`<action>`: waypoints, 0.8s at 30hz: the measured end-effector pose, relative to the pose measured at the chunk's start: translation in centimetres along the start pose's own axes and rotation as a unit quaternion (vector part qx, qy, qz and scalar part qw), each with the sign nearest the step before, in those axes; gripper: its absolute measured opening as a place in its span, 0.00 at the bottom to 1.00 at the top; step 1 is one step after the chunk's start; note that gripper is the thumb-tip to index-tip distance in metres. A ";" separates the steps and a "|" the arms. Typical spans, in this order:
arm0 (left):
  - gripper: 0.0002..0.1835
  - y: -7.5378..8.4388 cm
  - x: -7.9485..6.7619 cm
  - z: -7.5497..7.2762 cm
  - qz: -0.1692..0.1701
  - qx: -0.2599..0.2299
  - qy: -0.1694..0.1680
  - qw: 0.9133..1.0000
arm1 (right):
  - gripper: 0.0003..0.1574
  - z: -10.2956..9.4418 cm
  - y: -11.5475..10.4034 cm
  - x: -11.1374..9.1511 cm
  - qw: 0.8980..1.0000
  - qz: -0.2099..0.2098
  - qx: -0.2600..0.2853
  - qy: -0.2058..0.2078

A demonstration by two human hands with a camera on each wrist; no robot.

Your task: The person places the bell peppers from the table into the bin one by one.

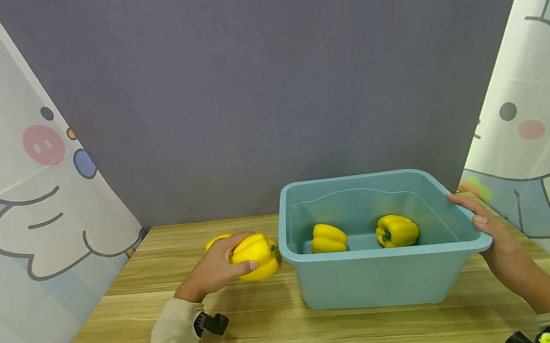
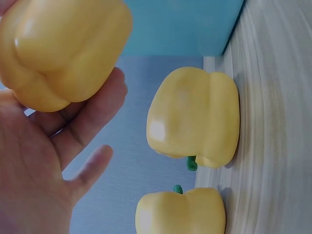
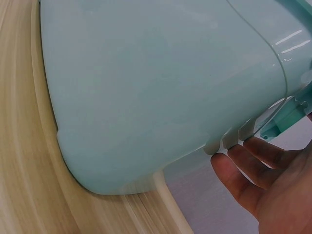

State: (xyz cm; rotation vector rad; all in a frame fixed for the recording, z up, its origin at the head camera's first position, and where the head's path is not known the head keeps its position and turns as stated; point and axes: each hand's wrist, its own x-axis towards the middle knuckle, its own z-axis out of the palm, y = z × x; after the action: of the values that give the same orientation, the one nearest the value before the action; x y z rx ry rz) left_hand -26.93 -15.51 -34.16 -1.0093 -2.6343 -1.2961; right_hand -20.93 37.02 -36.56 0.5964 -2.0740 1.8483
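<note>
My left hand [image 1: 217, 265] grips a yellow bell pepper [image 1: 256, 258] just left of the blue-green plastic bin [image 1: 371, 280]. In the left wrist view the held pepper [image 2: 63, 53] lies against the curled fingers, its lobed end showing. Two more yellow peppers stand on the table there, one nearer the bin [image 2: 192, 117] and one lower in view [image 2: 180, 212]. Inside the bin lie two others, one at the left [image 1: 328, 238] and one at the right [image 1: 397, 231]. My right hand [image 1: 503, 246] holds the bin's right rim, fingertips [image 3: 226, 168] against the outer wall.
The bin stands on a wood-grain table [image 1: 254, 334]. A dark grey panel [image 1: 265, 92] rises behind the table, and cartoon-printed curtains [image 1: 20, 237] flank it on both sides.
</note>
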 end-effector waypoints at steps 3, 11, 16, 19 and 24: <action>0.22 0.1 0.0 0.0 -0.003 0.009 0.012 1.000 | 0.34 0.0 0.0 0.0 1.000 -0.001 0.000 -0.003; 0.23 0.0 -0.2 -0.1 -0.005 0.002 0.027 1.000 | 0.34 0.1 0.0 0.0 1.000 0.001 0.002 0.000; 0.24 0.0 -0.1 -0.2 0.007 0.014 0.045 0.999 | 0.34 0.1 0.0 0.0 1.000 -0.002 0.003 0.000; 0.25 -0.1 -0.1 -0.3 0.013 0.017 0.050 0.999 | 0.34 0.1 0.0 0.0 1.000 -0.002 0.003 0.000; 0.27 -0.2 -0.3 -0.6 0.020 0.011 0.068 0.997 | 0.34 0.1 0.0 0.0 1.000 -0.002 -0.002 0.000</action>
State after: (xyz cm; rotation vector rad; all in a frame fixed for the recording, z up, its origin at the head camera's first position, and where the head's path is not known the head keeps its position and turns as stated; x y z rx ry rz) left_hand -26.97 -16.16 -34.00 -0.9309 -2.5100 -1.2758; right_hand -20.91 36.97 -36.57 0.5985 -2.0758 1.8411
